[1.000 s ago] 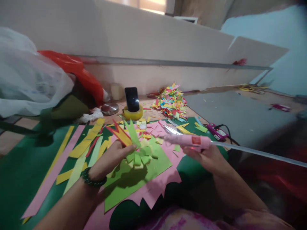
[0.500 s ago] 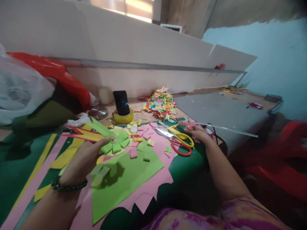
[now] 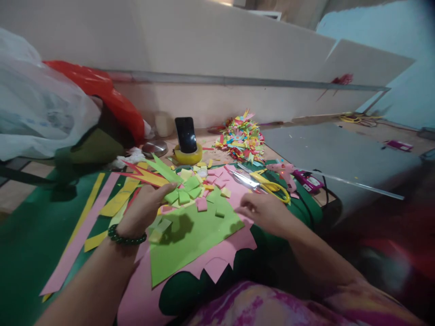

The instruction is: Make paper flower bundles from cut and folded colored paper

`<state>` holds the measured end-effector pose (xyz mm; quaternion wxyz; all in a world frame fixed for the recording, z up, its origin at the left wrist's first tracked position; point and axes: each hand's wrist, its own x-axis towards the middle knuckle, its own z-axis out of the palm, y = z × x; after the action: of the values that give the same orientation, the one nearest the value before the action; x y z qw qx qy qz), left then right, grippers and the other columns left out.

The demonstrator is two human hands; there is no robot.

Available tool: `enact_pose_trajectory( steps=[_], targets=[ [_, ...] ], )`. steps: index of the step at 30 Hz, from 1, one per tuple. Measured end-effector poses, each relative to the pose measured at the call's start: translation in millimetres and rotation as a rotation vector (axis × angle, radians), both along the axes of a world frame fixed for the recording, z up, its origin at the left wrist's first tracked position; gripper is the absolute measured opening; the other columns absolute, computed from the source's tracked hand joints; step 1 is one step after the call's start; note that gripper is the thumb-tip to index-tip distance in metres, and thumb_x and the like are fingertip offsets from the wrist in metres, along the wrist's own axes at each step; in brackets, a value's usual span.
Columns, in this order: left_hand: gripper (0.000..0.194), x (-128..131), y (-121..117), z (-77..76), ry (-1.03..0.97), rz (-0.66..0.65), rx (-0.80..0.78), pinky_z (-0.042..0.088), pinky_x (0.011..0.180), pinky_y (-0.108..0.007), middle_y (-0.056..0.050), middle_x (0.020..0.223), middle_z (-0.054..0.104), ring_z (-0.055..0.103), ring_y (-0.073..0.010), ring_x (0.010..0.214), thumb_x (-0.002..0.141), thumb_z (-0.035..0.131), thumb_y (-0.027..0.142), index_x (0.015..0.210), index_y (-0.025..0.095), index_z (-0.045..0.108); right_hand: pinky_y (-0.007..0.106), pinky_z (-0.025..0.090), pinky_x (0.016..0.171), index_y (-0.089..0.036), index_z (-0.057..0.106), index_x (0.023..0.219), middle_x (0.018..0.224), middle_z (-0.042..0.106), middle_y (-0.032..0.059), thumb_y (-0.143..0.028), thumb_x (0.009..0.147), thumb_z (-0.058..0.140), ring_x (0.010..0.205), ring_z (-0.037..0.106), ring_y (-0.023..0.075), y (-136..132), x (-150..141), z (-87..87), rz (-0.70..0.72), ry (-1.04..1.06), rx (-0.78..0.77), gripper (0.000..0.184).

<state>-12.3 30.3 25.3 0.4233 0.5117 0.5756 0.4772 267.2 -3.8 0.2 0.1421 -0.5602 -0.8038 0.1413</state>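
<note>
We see the left hand [image 3: 144, 207] pinching a green paper flower [image 3: 184, 194] above the far part of a green sheet [image 3: 190, 251], pointed strips [image 3: 165, 170] jutting beside the thumb. Right hand [image 3: 267, 213] hovers near the sheet's right edge, fingers half curled; we cannot tell whether it grips anything. Beyond it we note scissors [image 3: 276, 186] and a pink glue gun [image 3: 288, 175]. Pink paper [image 3: 217, 270] spreads beneath the sheet.

No text, number or brand can be read. White plastic bag [image 3: 44, 111] at left bears faint greyish marks, too blurred for reading. Nearer purple box [image 3: 308, 180] at right carries pale marks, too small to tell. Phone screen [image 3: 186, 134] is dark.
</note>
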Motion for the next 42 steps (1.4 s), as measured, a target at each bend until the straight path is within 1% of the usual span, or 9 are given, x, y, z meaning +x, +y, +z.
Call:
enact_pose_trajectory(
  steps=[4,8,11,14,19,25,30,35,42],
  targets=[
    [0.017,8.3,-1.5,-3.3,-0.039,-0.103,-0.052,0.050,0.053,-0.029,0.000,0.051,0.057,0.060,-0.0213,0.059,0.062,0.067,0.036,0.059,0.020,0.064,0.030,0.046,0.070,-0.019,0.060,0.115,0.113,0.066,0.0123,-0.026,0.083,0.063,0.101,0.061,0.0257,10.2,-48.6,-8.3,0.191,-0.295,0.026,0.033],
    [0.020,10.3,-3.0,-3.5,0.010,-0.108,-0.053,0.048,0.052,-0.028,0.000,0.052,0.058,0.060,-0.0215,0.063,0.062,0.068,0.037,0.055,0.020,0.059,0.032,0.047,0.071,-0.016,0.059,0.118,0.101,0.070,0.0132,-0.010,0.084,0.051,0.094,0.065,0.0265,20.3,-55.0,-15.6,0.161,-0.421,-0.034,0.036],
    [0.026,10.3,-4.5,-3.8,0.072,-0.081,-0.083,0.045,0.048,-0.026,0.001,0.048,0.055,0.057,-0.0189,0.057,0.061,0.070,0.039,0.051,0.020,0.054,0.030,0.047,0.071,-0.017,0.063,0.110,0.096,0.073,0.0102,-0.011,0.087,0.048,0.087,0.067,0.0227,24.8,-40.6,-11.9,0.064,-0.227,-0.010,0.028],
    [0.029,11.4,-5.7,-7.9,0.098,-0.092,-0.108,0.047,0.051,-0.027,0.000,0.053,0.059,0.058,-0.0182,0.057,0.064,0.069,0.043,0.053,0.019,0.055,0.027,0.047,0.066,-0.020,0.067,0.095,0.090,0.072,0.0053,-0.023,0.089,0.051,0.076,0.065,0.0167,24.2,-26.7,2.5,0.091,0.190,0.038,0.017],
    [0.032,15.3,-6.0,-20.0,0.080,-0.159,-0.028,0.056,0.077,-0.036,-0.008,0.091,0.076,0.069,-0.0274,0.088,0.070,0.067,0.043,0.085,0.015,0.071,0.023,0.042,0.054,-0.017,0.068,0.085,0.074,0.064,0.0016,-0.031,0.083,0.061,0.060,0.051,0.0110,22.2,-39.0,23.4,0.203,0.565,0.049,0.015],
    [0.033,20.2,-6.4,-26.9,0.152,-0.204,0.083,0.053,0.093,-0.043,-0.009,0.104,0.076,0.068,-0.0306,0.102,0.073,0.065,0.042,0.092,0.016,0.072,0.024,0.044,0.056,-0.017,0.060,0.084,0.070,0.059,-0.0013,-0.023,0.084,0.056,0.060,0.053,0.0110,29.8,-66.9,16.8,0.194,0.620,-0.035,0.007],
    [0.032,22.5,-9.5,-25.4,0.181,-0.233,0.112,0.055,0.089,-0.042,-0.010,0.101,0.077,0.069,-0.0306,0.099,0.074,0.062,0.041,0.090,0.016,0.072,0.023,0.043,0.057,-0.017,0.063,0.080,0.078,0.062,0.0025,-0.025,0.084,0.058,0.067,0.054,0.0124,33.8,-62.6,16.0,0.193,0.568,0.095,0.010],
    [0.029,22.0,-9.6,-27.0,0.257,-0.211,0.153,0.054,0.091,-0.040,-0.008,0.103,0.076,0.069,-0.0291,0.100,0.075,0.060,0.039,0.090,0.017,0.072,0.023,0.041,0.055,-0.016,0.064,0.094,0.072,0.060,-0.0002,-0.027,0.083,0.061,0.060,0.052,0.0117,34.8,-60.2,16.6,0.150,0.618,0.060,0.016],
    [0.031,24.1,-9.4,-30.3,0.292,-0.210,0.184,0.053,0.094,-0.038,-0.006,0.103,0.076,0.068,-0.0284,0.103,0.076,0.056,0.042,0.091,0.019,0.072,0.028,0.045,0.070,-0.016,0.064,0.094,0.085,0.065,0.0063,-0.021,0.094,0.046,0.077,0.058,0.0157,27.7,-67.1,12.4,0.289,0.382,0.085,0.019]
  ],
)
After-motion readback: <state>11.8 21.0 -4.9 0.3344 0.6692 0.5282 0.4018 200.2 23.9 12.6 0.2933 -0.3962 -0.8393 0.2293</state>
